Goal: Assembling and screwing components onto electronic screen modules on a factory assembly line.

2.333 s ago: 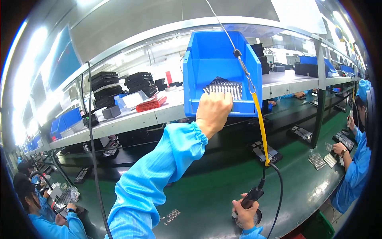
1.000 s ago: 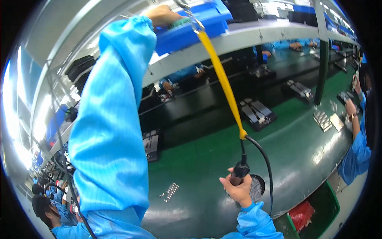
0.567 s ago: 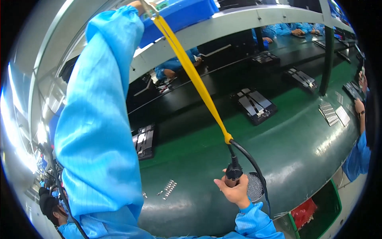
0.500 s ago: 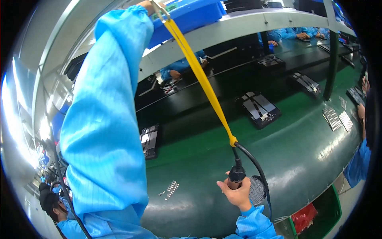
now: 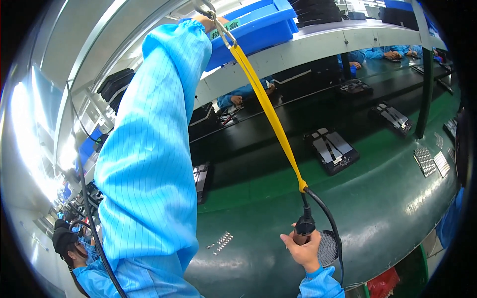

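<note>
In my right hand (image 5: 304,251) is the grip of a black electric screwdriver (image 5: 305,226), held upright above the green bench. Its cable rises to a yellow strap (image 5: 268,111), which hangs from a metal snap hook (image 5: 218,27). Beside that hand, on the bench, lies a round grey perforated dish (image 5: 328,247), partly covered by hand and cable. My left arm reaches far up, and my left hand (image 5: 202,22) is at the blue bin (image 5: 258,32) on the shelf. Its fingers are hidden behind the hook and the bin's edge.
Opened tablet-like devices (image 5: 332,150) sit along the dark conveyor (image 5: 258,131). Small silver parts (image 5: 223,243) lie on the green bench (image 5: 268,273); sheets of them (image 5: 425,162) are at the right. A shelf post (image 5: 426,92) stands there. Co-workers (image 5: 74,248) are around.
The whole view has shifted, so the scene sits farther right and lower. More of the blue bin shows beside my left hand. My right hand keeps its hold on the screwdriver.
</note>
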Tool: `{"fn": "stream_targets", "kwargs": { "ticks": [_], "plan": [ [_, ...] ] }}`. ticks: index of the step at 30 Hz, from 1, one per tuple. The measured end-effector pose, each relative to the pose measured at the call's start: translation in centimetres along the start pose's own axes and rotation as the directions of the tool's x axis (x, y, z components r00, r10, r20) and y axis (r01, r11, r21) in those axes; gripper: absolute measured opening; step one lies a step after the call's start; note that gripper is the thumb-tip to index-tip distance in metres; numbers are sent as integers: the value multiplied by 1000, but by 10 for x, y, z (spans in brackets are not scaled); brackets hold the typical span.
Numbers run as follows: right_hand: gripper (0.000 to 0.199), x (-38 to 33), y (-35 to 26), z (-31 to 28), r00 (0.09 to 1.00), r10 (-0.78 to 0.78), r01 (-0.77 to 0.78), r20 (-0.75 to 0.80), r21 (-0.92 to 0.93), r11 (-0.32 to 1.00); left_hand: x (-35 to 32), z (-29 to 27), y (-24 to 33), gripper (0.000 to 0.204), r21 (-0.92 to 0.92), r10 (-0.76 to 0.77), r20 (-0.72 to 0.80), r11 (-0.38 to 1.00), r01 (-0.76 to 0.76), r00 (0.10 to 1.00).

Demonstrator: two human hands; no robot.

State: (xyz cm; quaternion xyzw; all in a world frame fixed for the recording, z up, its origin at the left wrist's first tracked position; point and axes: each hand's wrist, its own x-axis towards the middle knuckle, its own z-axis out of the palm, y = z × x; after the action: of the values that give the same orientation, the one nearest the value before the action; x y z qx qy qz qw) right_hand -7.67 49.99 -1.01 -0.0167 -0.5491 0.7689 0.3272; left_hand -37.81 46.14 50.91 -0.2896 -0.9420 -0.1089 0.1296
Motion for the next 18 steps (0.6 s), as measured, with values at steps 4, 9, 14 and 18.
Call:
{"fn": "stream_targets", "kwargs": {
  "ticks": [4,9,14,18],
  "plan": [
    [28,4,1,-4,999,36,-36,-10,-26,999,7,26,5,41,-50,16,14,999,-15,1000],
    [28,2,-5,-12,999,53,-53,8,-63,997,20,44,18,39,-99,32,19,995,-30,999],
    [28,4,-8,-11,999,14,-12,46,-47,999,27,43,11,36,-130,11,-8,991,-12,1000],
    [29,3,-8,-18,1000,1,-1,6,-15,1000,48,48,16,33,-251,30,-63,967,-45,998]
  ]
}}
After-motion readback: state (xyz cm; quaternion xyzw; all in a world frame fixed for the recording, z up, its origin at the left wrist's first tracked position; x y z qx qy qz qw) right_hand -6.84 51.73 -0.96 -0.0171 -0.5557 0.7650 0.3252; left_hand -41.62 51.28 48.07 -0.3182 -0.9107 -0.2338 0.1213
